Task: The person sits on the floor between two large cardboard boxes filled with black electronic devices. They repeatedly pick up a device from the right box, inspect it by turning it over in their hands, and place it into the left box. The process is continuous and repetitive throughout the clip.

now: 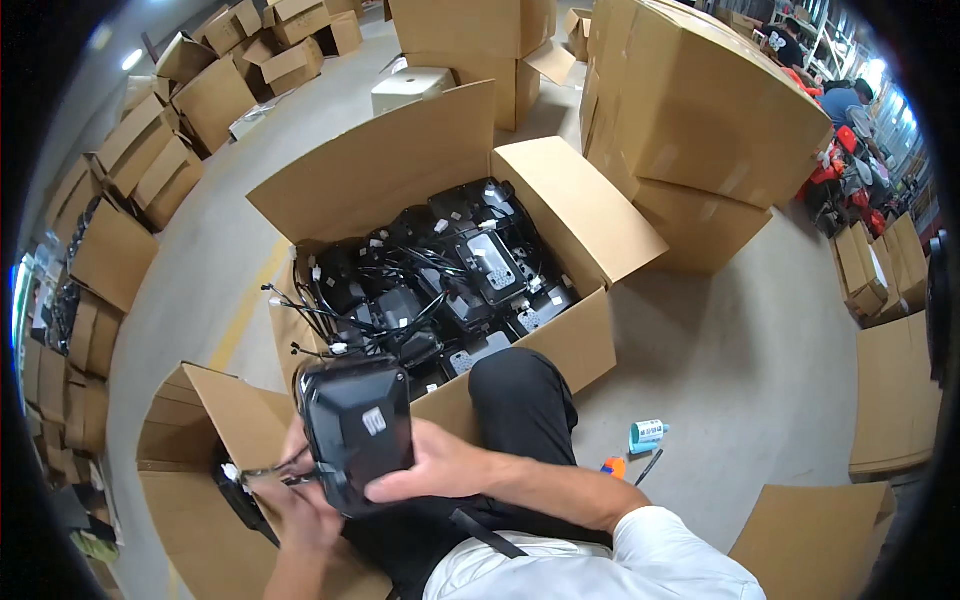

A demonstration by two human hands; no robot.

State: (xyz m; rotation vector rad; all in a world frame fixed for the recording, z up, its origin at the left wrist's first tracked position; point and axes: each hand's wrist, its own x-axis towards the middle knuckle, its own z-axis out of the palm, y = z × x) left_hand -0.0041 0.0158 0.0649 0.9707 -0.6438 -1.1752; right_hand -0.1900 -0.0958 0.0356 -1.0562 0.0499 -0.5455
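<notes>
Between my two hands, in front of my lap, is a glossy black box-shaped electronic unit (pixel 352 430) with rounded corners, a small white label and a wire lead. My right hand (pixel 435 465) grips its right side, thumb lying over the lower corner. At its lower left, my left hand (pixel 308 505) is closed around the edge and the black wires (pixel 278 470); some of its fingers are hidden behind the unit. Just beyond stands an open cardboard box (pixel 560 355) holding several similar black units (pixel 490 265) with tangled cables and white connectors.
A second open carton (pixel 165 490) at my left has a dark unit inside. Tall cartons (pixel 700 110) stand at the back right, and more boxes (pixel 215 95) are piled far left. A teal-and-white roll (pixel 648 435), an orange object (pixel 614 467) and a pen (pixel 649 467) lie on the floor.
</notes>
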